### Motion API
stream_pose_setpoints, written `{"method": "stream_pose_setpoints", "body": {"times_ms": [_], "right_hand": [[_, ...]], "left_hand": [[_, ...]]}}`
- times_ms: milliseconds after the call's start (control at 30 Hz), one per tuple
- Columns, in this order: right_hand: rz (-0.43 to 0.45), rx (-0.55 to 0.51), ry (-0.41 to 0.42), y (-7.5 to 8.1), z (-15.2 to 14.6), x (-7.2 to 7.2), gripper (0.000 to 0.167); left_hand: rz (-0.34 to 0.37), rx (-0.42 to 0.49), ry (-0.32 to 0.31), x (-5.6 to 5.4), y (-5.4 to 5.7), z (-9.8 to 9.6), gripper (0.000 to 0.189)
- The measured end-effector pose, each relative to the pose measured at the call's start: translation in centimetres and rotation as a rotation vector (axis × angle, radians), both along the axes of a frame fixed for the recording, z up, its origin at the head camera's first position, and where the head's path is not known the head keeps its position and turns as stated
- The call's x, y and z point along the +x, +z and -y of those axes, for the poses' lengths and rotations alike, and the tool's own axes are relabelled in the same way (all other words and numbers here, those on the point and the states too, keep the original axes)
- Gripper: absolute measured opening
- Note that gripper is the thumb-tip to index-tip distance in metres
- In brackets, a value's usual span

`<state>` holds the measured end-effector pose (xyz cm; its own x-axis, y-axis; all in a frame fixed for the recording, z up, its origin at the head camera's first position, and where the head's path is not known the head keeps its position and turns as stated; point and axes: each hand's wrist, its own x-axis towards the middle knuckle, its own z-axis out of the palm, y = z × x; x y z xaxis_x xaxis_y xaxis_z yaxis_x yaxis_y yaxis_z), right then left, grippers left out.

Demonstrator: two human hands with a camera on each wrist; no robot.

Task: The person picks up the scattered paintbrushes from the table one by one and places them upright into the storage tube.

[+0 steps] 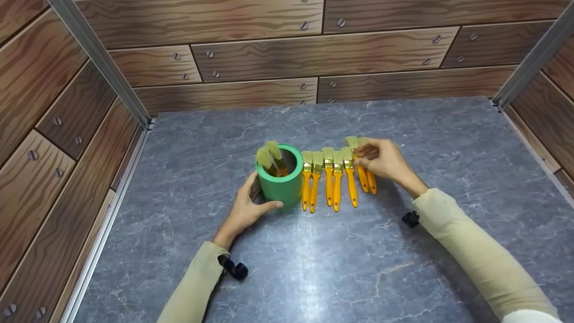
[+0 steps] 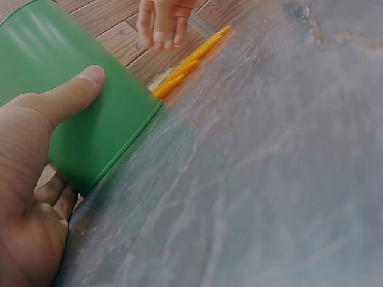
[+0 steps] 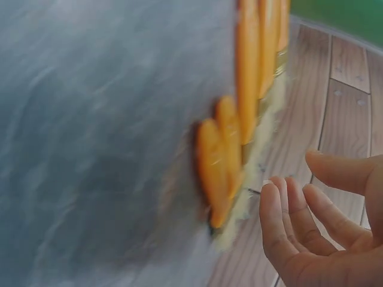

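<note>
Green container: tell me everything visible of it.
The green container is a smooth, glossy cylinder, plastic or painted metal by its look, with a round rim, open top and greyish inside. It stands roughly upright on the table, holding brushes bristles up. The left hand grips its side; a row of brushes lies to its right.

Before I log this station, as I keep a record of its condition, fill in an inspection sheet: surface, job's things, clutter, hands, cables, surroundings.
Surface: grey marbled tabletop, bright reflection near the middle.
Job's things: green container with at least two brushes inside, bristles up; seven more in a staggered row to its right, orange handles toward the person.
Clutter: nothing seen.
Left hand: holds the container's side.
Right hand: at the row's right end, thumb and fingers apart, holding nothing.
Cables: nothing seen.
Surroundings: wood-patterned panels, metal corner posts.
</note>
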<state>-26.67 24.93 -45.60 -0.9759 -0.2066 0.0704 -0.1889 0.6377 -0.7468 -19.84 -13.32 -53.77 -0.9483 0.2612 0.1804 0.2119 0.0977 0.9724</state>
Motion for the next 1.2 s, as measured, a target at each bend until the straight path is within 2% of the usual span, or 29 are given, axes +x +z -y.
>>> {"method": "stream_pose_setpoints", "body": {"times_ms": [167, 500, 833, 1200], "right_hand": [[0.0, 0.035, -0.008, -0.9, -1.0, -0.2, 0.029], [0.002, 0.116, -0.08, -1.9, -1.9, -0.5, 0.024], [0.162, 0.17, -0.162, -1.8, -2.4, -1.2, 0.03], [0.259, 0.196, -0.211, -1.7, -2.4, -1.6, 0.035]], "left_hand": [[0.002, 0.001, 0.004, 0.0, 0.0, 0.0, 0.106], [-0.003, 0.006, 0.012, 0.1, 0.0, 0.1, 0.104], [-0.018, 0.013, 0.003, 0.0, 0.0, 0.1, 0.105], [0.003, 0.005, 0.004, 0.0, 0.0, 0.0, 0.107]]}}
